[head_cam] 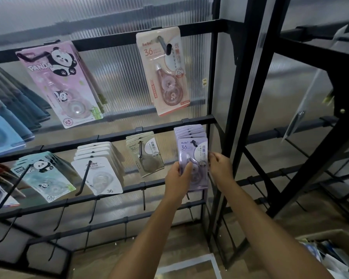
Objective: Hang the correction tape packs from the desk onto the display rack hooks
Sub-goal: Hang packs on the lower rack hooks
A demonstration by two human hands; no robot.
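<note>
Where the head view meets its edges, blue packs (2, 135) at far left and a cardboard box (330, 252) at lower right are cut off, contents unclear. Small print on every pack is too blurred to read. Lilac correction tape pack (192, 158) hangs at the front of a lilac stack on the right hook of the rack's (113, 135) middle rail. Left hand (177, 176) grips its left edge, thumb across the front; right hand (220, 166) pinches its right edge with curled fingertips. Legible: "BoBo", "36". Pink pack (63, 81) reads "PANDA"; peach pack (163, 71) and white pack (101, 174) show "36".
</note>
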